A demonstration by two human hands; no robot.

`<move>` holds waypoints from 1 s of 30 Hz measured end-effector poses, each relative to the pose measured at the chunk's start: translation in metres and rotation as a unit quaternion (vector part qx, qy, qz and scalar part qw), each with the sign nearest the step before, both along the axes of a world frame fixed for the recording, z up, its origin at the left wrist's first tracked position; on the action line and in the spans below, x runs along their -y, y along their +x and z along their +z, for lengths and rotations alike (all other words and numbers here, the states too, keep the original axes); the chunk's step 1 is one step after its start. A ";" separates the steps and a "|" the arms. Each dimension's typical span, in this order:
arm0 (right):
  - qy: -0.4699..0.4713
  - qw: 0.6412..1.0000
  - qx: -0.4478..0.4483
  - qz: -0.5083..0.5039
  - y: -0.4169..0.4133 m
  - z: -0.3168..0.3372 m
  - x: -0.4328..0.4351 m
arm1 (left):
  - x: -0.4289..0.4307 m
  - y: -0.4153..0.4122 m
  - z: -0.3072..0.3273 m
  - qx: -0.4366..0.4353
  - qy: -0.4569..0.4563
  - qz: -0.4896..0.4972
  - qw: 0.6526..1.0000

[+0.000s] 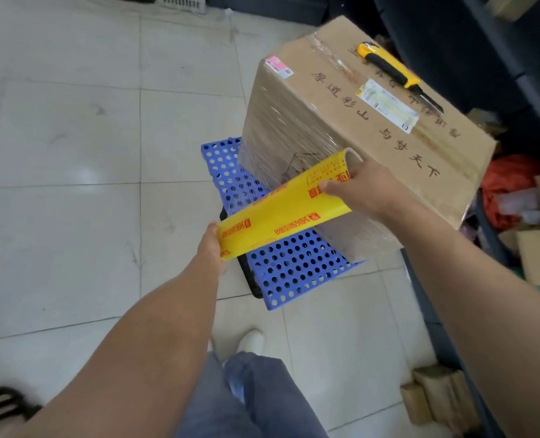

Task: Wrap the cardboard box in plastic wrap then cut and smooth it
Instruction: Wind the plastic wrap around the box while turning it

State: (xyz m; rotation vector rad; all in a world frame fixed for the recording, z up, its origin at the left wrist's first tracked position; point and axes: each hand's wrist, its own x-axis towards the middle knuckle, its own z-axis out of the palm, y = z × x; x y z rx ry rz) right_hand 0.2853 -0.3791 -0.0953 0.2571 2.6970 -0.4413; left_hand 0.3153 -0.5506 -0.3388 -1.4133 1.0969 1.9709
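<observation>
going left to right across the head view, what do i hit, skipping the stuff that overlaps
black sandal → left hand → plastic wrap roll → right hand → red cloth

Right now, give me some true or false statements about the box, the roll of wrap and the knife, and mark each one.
1. The left hand and right hand hold opposite ends of the yellow roll of plastic wrap. True.
2. The yellow and black utility knife is gripped in the right hand. False: it lies on top of the brown cardboard box.
3. The brown cardboard box rests on a blue perforated plastic platform. True.
4. The box's near side is bare cardboard. False: clear plastic wrap already covers it.
</observation>
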 end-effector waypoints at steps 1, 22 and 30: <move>-0.009 1.000 -0.004 -0.001 0.001 -0.002 -0.001 | 0.000 0.002 -0.002 0.001 -0.012 -0.008 1.000; -0.099 0.991 -0.090 -0.004 0.046 -0.012 -0.076 | -0.061 0.066 -0.006 -0.004 0.010 0.037 0.999; -0.129 0.985 -0.105 0.041 0.061 -0.017 -0.121 | -0.100 0.103 -0.015 -0.037 0.006 0.063 0.997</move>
